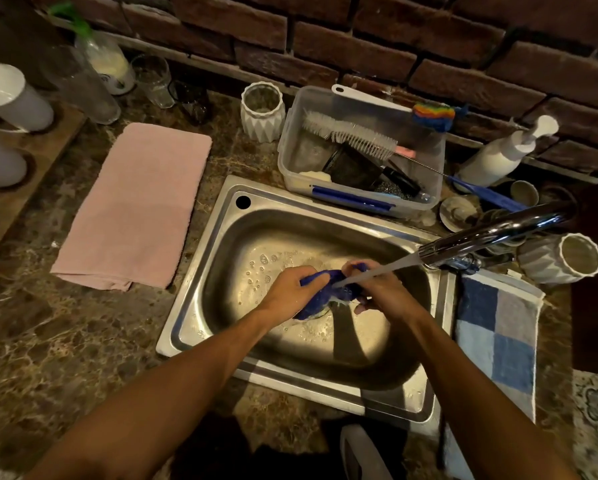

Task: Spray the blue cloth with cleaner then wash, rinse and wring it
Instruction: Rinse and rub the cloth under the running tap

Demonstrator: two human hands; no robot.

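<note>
The wet blue cloth (320,299) is bunched up over the middle of the steel sink (218,268). My left hand (292,289) grips its left end, and my right hand (382,289) grips its right end. Water streams from the chrome faucet (491,233) onto the cloth between my hands. Soap bubbles dot the sink floor. A spray bottle with a green trigger (96,53) stands at the far left of the counter.
A pink towel (141,206) lies left of the sink. A clear plastic tub (363,157) of brushes sits behind it. A white pump bottle (498,154), a white vase (564,259) and a blue checked cloth (498,337) are on the right.
</note>
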